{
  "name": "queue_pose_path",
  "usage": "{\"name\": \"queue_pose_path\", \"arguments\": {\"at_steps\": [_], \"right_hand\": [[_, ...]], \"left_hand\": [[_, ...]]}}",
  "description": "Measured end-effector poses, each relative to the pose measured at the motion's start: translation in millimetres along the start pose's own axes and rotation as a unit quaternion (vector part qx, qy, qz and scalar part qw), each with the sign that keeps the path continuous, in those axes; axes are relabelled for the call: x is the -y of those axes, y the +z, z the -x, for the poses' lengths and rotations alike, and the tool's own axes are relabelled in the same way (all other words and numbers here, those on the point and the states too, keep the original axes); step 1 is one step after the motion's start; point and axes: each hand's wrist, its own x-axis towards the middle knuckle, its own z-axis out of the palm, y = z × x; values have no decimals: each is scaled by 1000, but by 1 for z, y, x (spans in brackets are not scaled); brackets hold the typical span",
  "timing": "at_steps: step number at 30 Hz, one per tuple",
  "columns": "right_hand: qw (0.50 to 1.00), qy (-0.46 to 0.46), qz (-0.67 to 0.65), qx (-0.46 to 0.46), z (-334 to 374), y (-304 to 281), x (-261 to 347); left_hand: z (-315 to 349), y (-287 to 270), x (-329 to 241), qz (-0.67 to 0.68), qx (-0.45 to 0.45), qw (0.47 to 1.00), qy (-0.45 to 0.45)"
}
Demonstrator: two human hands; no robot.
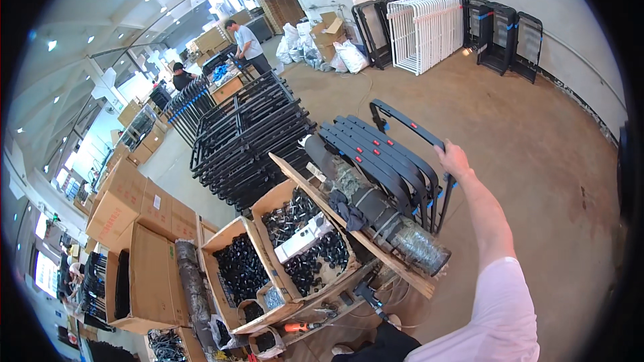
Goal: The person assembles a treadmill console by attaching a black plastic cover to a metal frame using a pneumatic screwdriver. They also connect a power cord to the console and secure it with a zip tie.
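Observation:
My right hand (pixel 455 159) is closed around the upper bend of a black tubular frame (pixel 410 123) with small red marks. The frame stands a little apart, to the right of several similar curved black frames (pixel 372 154). Those lean side by side against a plastic-wrapped roll (pixel 417 244), with blue bits showing lower down. A long wooden board (pixel 355 231) runs along the roll, and a dark cloth (pixel 347 211) lies over it. My left hand is out of view.
Wooden bins of small black parts (pixel 238 265) and bolts stand left of the board, a white box (pixel 304 238) among them. Beside them are a power tool (pixel 370 297) and cartons (pixel 144 204). Stacked black frames (pixel 248 134) lie beyond; another person (pixel 248 43) works farther back. White racks (pixel 426 30) line the wall.

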Motion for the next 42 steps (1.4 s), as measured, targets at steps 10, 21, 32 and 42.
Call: {"name": "queue_pose_path", "arguments": {"at_steps": [10,21,32,42], "right_hand": [[942,184,-281,16,208,-81,-64],[624,658,-421,-6,539,18,-241],[529,622,-572,75,558,100,-156],[573,367,-729,-73,482,60,-103]], "left_hand": [[-4,32,-448,348,176,876,284],[164,199,-618,410,563,714,69],[168,122,-563,335,542,751,173],[63,-80,-469,452,602,627,198]]}}
